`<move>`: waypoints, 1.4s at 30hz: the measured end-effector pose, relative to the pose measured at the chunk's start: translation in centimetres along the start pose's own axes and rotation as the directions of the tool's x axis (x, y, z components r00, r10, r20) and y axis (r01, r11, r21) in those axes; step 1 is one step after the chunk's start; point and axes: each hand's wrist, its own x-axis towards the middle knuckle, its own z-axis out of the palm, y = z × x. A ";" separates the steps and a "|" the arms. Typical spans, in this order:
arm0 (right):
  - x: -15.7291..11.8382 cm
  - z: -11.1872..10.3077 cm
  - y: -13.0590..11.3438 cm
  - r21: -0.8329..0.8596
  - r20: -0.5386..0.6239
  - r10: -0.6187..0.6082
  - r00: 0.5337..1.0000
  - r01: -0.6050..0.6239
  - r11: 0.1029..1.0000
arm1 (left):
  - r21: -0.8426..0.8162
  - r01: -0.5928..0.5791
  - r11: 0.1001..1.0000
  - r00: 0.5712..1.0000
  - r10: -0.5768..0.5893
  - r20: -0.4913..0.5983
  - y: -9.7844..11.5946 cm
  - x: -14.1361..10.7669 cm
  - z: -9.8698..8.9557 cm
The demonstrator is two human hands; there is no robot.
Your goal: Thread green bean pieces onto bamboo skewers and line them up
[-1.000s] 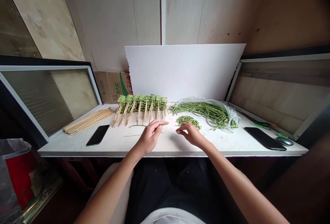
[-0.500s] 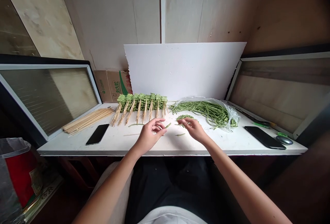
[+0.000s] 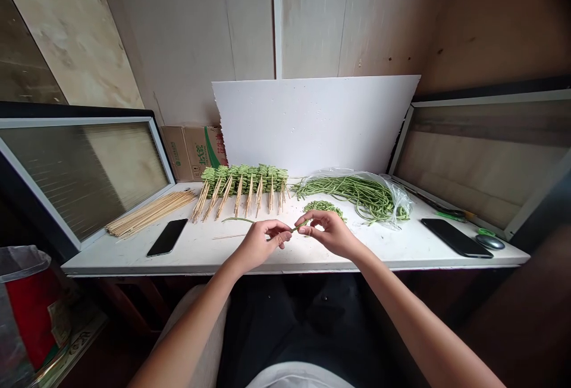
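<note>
Arms reaching forward, left hand (image 3: 261, 244) and right hand (image 3: 330, 234) grasp 1 short green yardlong bean piece (image 3: 300, 228) in pinched fingertips above a white table (image 3: 178, 257), near its front edge, just before a heap of cut beans (image 3: 323, 206).

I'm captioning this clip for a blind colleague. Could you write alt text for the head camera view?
The person's left hand and right hand pinch a thin green long bean between them above a white table. Beyond the hands lies a row of long beans threaded on bamboo skewers, with a bunch of long beans on a clear plastic bag to the right.
</note>
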 end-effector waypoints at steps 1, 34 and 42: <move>0.0 -0.2 0.0 -0.012 0.003 -0.003 1.000 0.003 1.000 | 0.026 -0.013 1.000 1.000 0.014 -0.015 0.0 0.0 -0.1; 0.3 -1.0 5.5 -0.368 -0.088 -0.045 0.995 0.010 0.930 | 0.130 -0.112 0.985 0.986 0.126 -0.107 -1.5 0.5 -0.6; -0.3 -1.3 12.3 -0.528 -0.089 0.036 0.995 -0.078 0.846 | 0.116 -0.075 0.990 0.991 0.087 -0.099 -1.7 0.6 -0.4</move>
